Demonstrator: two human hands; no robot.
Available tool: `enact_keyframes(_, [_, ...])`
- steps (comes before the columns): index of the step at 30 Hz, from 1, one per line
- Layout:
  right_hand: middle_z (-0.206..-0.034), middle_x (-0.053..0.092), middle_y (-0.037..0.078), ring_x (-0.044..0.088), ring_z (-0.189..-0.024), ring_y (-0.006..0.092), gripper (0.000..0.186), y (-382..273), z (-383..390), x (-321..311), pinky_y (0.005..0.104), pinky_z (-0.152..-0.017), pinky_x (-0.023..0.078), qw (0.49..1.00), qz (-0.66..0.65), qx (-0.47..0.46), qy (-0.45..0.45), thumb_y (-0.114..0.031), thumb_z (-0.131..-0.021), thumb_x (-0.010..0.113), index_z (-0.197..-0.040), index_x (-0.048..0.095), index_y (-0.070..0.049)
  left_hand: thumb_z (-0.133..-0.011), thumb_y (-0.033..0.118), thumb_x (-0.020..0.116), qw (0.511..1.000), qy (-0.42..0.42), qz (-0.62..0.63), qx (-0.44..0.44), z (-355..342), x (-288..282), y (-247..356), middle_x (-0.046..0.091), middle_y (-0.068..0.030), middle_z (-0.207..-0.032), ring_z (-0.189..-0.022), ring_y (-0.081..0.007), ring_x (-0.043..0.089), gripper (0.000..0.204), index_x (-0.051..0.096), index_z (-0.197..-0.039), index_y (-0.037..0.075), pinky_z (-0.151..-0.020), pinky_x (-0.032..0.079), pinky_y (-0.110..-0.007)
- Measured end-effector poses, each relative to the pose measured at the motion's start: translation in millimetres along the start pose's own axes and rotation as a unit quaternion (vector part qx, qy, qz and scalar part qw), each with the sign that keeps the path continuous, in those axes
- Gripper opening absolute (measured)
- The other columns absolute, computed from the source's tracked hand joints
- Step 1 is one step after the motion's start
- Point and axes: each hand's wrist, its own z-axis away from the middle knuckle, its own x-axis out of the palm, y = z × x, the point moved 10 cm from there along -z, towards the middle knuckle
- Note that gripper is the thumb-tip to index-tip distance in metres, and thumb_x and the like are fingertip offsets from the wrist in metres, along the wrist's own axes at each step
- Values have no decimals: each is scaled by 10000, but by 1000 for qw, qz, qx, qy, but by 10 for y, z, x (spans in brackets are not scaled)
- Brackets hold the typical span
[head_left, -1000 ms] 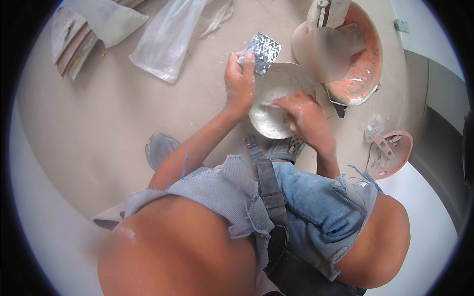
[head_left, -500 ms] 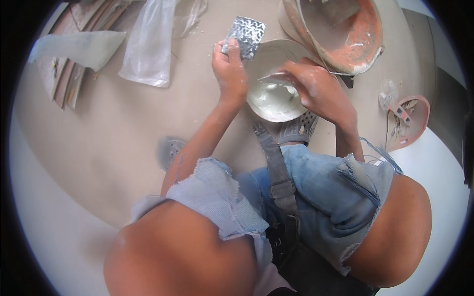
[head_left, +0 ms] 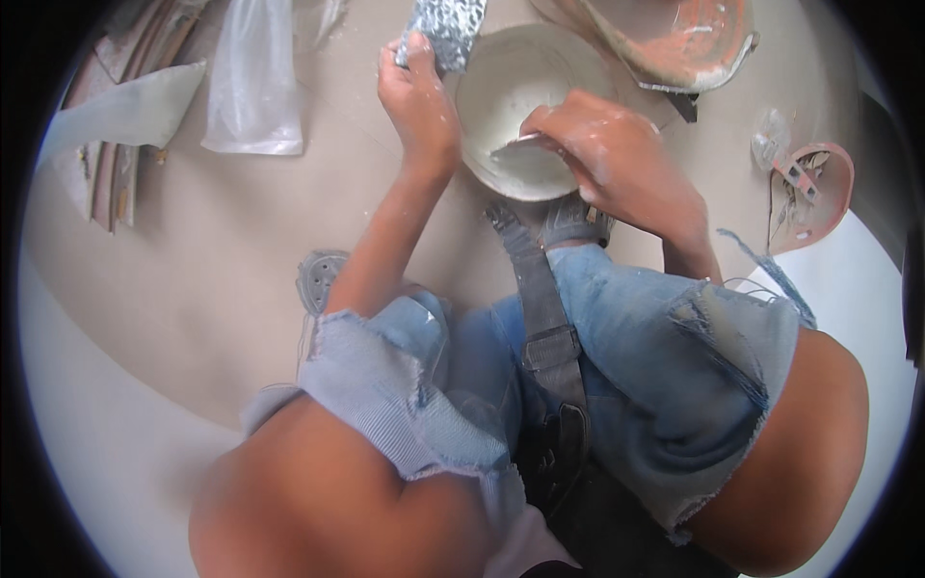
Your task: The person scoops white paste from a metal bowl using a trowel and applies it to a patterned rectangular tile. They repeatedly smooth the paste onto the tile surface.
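A small flat silver-grey piece with a raised pattern (head_left: 445, 37) is pinched in my left hand (head_left: 422, 118), beyond the far left rim of a round pale bowl (head_left: 469, 116). The picture's top edge cuts off part of this piece. Over the bowl's near right side, my right hand (head_left: 624, 162) is closed around a thin flat-edged tool (head_left: 518, 144). Its fingers hide most of the tool, so its exact kind does not show. Whitish wet material (head_left: 525, 176) coats the inside of the bowl below the tool. White smears mark my right hand.
An orange-stained bucket (head_left: 718, 72) lies beyond the bowl to the right. Farther right is a broken pinkish container (head_left: 836, 197) with scraps inside. At the left lie a clear plastic bag (head_left: 252, 96), a translucent sheet (head_left: 120, 114) and several long strips (head_left: 125, 178). My left shoe (head_left: 316, 281) rests on the floor.
The view has shifted, so the bowl and bucket sit higher in the picture. My right hand and the tool have moved toward the bowl's near side. My left hand still grips the patterned piece.
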Motion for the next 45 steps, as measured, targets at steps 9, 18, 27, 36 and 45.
enact_keyframes(9, [-1110,759,142,736,-1025,264,353,-49,328,-596,363,-878,579,988,-76,-74,116,128,-925,654,-1231,729,-29,-1128,213,477,995,-7,-90,51,-55,-175,32,647,-57,-1054,-952,-146,595,272,628,-1158,-10,-894,486,-324])
enact_keyframes(18, [-1100,784,114,747,-1000,191,324,603,613,-424,325,-899,607,925,-289,90,228,-52,-960,778,-1278,727,-16,-1131,232,479,999,-14,-42,1,-50,-77,1,684,-109,-1145,-1053,-179,642,305,621,-1217,-24,-964,499,-332])
enact_keyframes(27, [-1167,725,109,682,-1073,141,332,678,736,-40,279,-928,545,793,-516,118,302,0,-1021,687,-1341,600,24,-1094,236,553,997,-36,-60,-18,285,-482,633,701,-172,-1072,-836,-248,711,303,562,-1196,-49,-772,604,-415])
enact_keyframes(36, [-1236,674,183,666,-1124,177,403,455,828,-234,345,-976,573,770,-484,44,414,29,-1033,621,-1396,444,26,-1113,240,551,952,-171,-150,-204,976,-488,434,742,-181,-964,-668,-227,756,313,550,-1210,-58,-511,595,-268])
enact_keyframes(45, [-1139,675,175,627,-970,134,323,320,849,-137,281,-892,517,792,-402,-42,457,-1,-1020,665,-1282,476,-8,-1089,246,589,943,-177,-58,-277,1010,-328,355,748,-189,-988,-670,-227,766,332,544,-1214,-58,-514,614,-251])
